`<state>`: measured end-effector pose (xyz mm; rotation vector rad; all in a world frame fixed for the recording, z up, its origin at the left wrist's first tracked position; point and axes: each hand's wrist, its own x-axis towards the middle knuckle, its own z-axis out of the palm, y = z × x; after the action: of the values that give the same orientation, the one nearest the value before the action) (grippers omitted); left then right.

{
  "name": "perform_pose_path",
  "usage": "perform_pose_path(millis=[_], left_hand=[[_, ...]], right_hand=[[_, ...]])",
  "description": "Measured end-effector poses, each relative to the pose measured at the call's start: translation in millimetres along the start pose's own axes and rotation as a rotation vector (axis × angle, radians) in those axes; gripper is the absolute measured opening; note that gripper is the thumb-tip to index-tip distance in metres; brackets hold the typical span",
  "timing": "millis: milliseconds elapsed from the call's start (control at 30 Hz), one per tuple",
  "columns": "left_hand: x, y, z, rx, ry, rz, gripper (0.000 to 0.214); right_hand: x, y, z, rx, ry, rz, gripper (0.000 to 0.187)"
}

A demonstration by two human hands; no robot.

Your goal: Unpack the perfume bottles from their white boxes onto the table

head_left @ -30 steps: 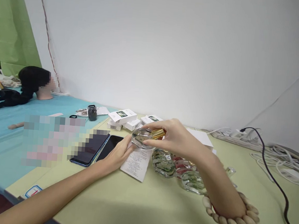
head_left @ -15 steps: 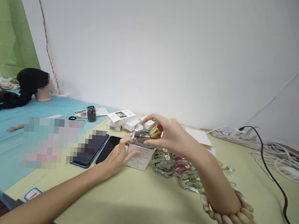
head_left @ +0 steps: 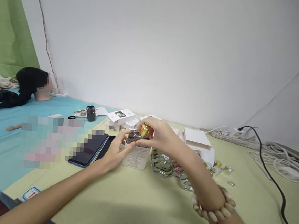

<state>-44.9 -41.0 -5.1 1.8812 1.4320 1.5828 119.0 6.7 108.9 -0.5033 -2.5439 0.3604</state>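
Note:
A glass perfume bottle (head_left: 134,137) with a gold cap (head_left: 145,129) sits tilted at the top opening of a white printed box (head_left: 135,157). Its lower part is hidden behind the box's front wall. My right hand (head_left: 160,133) is closed around the bottle near the cap, thumb at the front and fingers behind. At the box's left side, my left hand (head_left: 117,149) grips it, the thumb lying along the upper front edge. Just right of the box lie several clear glass bottles (head_left: 162,164), partly covered by my right forearm.
Several white cartons (head_left: 122,115) are piled behind my hands. An upturned white box (head_left: 197,139) and loose gold caps (head_left: 228,170) are to the right. Phones (head_left: 90,152) lie on the left. A black cable (head_left: 271,170) and white cords (head_left: 277,156) run along the right side.
My right hand has moved left and slightly down with the perfume bottle, bringing it into the box's opening. The box stands more upright, and my left thumb has risen to its top edge.

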Motion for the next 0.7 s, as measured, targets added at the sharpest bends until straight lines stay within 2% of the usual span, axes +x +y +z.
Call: perform_pose_path(millis=[133, 333, 567, 700], left_hand=[[0.3, -1.7, -0.4, 0.02, 0.009, 0.011, 0.032], [-0.3, -1.7, 0.3, 0.023, -0.001, -0.019, 0.03], [1.2, 0.4, -1.0, 0.053, -0.03, 0.022, 0.03], [2.7, -3.0, -1.9, 0.046, -0.057, 0.025, 0.031]], right_hand=[[0.2, 5.8, 1.6, 0.016, -0.027, 0.059, 0.031], [0.1, 11.5, 4.4, 0.034, -0.041, 0.036, 0.03], [0.8, 9.8, 5.8, 0.039, -0.036, 0.099, 0.033], [0.5, 11.2, 5.6, 0.047, -0.054, 0.087, 0.03]])
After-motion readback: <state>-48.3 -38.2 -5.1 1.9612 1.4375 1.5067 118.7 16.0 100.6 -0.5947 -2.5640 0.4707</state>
